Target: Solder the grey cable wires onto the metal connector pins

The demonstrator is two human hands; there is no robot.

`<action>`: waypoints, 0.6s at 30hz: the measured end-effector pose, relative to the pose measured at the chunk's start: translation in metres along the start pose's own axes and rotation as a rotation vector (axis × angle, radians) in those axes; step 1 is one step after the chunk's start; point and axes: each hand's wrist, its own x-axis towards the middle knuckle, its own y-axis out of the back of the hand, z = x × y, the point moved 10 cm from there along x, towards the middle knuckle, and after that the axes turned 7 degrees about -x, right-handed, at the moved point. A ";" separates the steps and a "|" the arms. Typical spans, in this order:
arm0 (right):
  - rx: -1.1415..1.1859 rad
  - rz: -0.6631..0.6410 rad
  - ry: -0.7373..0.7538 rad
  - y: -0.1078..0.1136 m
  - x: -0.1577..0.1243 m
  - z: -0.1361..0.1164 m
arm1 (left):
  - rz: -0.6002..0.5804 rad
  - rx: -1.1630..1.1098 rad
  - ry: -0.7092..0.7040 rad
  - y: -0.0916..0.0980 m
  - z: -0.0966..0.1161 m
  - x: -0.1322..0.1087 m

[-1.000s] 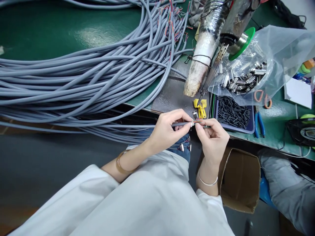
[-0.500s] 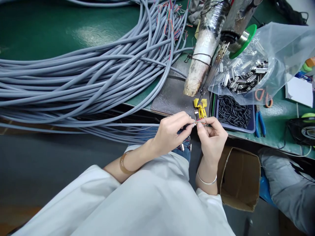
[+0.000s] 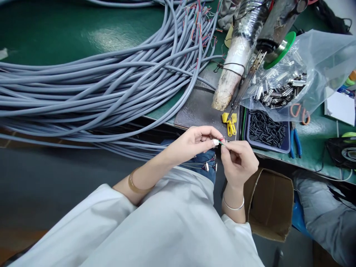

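Note:
My left hand point(image 3: 194, 144) is closed at the end of a cable, its thumb and fingers pinching thin coloured wires point(image 3: 220, 141), red and green among them. My right hand point(image 3: 239, 159) pinches the same wires from the other side, fingertips almost touching the left ones. The wire tips are mostly hidden by the fingers. Just beyond my hands a yellow clip-like holder point(image 3: 230, 128) sits at the bench edge, with the tip of a soldering iron point(image 3: 247, 81) above it. Below my hands, cables with metal connectors point(image 3: 206, 167) hang over my lap.
A thick bundle of grey cables point(image 3: 111, 85) covers the left bench. A foil-wrapped white tube point(image 3: 230, 74) slants down centrally. Rightward are a bin of black sleeves point(image 3: 267, 128), a plastic bag point(image 3: 325, 55) of metal connectors, blue-handled pliers point(image 3: 296, 142) and a cardboard box point(image 3: 271, 204) below.
My left fingers have shifted and opened out somewhat, with the thumb now along the wires. The right fingers have drawn closer together. The view has shifted slightly.

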 end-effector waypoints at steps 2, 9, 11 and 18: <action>0.169 -0.010 -0.171 -0.001 0.001 0.018 | 0.003 -0.017 0.009 0.000 0.000 0.000; 0.202 0.070 -0.308 0.014 0.010 0.029 | 0.095 -0.086 0.027 0.007 -0.011 0.000; 0.109 -0.030 -0.256 0.007 0.012 0.020 | 0.098 -0.100 0.023 0.008 -0.012 0.000; 0.077 -0.081 -0.178 0.001 0.011 0.010 | 0.076 -0.126 0.077 0.007 -0.018 0.001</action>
